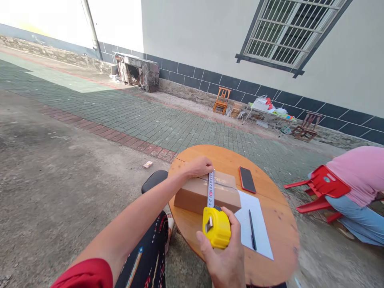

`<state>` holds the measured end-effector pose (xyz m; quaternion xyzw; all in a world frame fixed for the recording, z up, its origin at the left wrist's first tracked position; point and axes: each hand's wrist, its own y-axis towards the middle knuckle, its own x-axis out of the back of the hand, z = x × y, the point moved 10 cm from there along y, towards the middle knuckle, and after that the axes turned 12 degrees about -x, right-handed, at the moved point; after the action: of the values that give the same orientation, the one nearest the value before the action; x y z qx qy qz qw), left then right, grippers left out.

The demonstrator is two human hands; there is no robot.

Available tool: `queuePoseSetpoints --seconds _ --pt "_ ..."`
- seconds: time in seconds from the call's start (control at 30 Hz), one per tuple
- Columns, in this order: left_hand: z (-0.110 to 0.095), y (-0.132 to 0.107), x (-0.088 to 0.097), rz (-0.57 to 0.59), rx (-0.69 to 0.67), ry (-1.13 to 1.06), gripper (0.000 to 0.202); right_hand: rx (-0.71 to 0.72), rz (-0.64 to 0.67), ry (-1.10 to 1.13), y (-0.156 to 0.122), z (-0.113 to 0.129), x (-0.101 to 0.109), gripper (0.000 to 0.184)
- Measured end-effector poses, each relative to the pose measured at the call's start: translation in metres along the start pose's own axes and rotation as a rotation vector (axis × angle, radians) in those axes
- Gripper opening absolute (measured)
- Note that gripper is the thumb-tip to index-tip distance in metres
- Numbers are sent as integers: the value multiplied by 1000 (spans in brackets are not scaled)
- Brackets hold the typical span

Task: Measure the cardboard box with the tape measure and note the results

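Observation:
A brown cardboard box [196,193] lies on a round wooden table [270,216]. My right hand [226,254] is closed around a yellow tape measure [216,226] at the box's near edge. Its white blade [211,189] runs across the top of the box. My left hand [200,166] pinches the blade's far end against the box's far edge. A white sheet of paper [260,236] with a black pen [252,229] on it lies right of the box. A red phone [247,179] rests behind the paper.
A person in a pink top [360,172] sits on a red plastic chair [321,186] to the right. A black stool seat [154,180] stands left of the table. Small wooden chairs and a cluttered low table [270,110] line the far wall.

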<state>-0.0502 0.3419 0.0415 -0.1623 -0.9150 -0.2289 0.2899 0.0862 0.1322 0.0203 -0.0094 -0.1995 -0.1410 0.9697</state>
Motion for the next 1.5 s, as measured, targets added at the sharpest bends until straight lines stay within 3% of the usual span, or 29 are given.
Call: queuePoseSetpoints --seconds 0.17,0.3,0.47,0.57,0.63,0.7,0.8,0.87,0.97,1.1,1.17,1.27,1.33,1.43,1.5 --pt "-9 -1 16 -69 10 -46 22 82 -26 27 3 -4 5 64" --pt "-46 -20 34 -168 -18 -49 25 147 -83 74 3 -7 21 62" --pt "-121 -82 23 -286 -182 25 14 178 -88 151 -10 -19 38 57" --pt "-136 -126 1 -310 -188 99 15 117 -81 200 -17 -39 49 56" --pt "-130 -152 -7 -333 -178 154 17 63 -73 231 -18 -54 58 55" --pt "-110 -175 1 -447 -140 206 28 -2 -74 254 -14 -71 69 54" --pt "-61 -205 28 -714 16 233 37 -95 -33 321 6 -92 80 54" --pt "-24 -210 31 -774 138 180 49 -108 39 383 23 -97 78 55" --pt "15 -194 10 -646 241 20 66 -75 133 432 46 -96 69 61" --pt "14 -169 -16 -445 237 -88 50 -25 220 416 57 -87 53 67" --pt "5 -165 -10 -427 277 -32 45 -26 254 419 59 -81 50 67" --pt "-7 -164 16 -432 377 163 46 -56 241 516 68 -67 55 61" --pt "-9 -159 30 -362 453 326 48 -78 200 610 81 -57 60 55" --pt "-1 -145 40 -207 531 517 49 -108 151 674 104 -47 59 46" --pt "10 -133 44 -171 543 560 49 -111 138 664 114 -45 56 43"
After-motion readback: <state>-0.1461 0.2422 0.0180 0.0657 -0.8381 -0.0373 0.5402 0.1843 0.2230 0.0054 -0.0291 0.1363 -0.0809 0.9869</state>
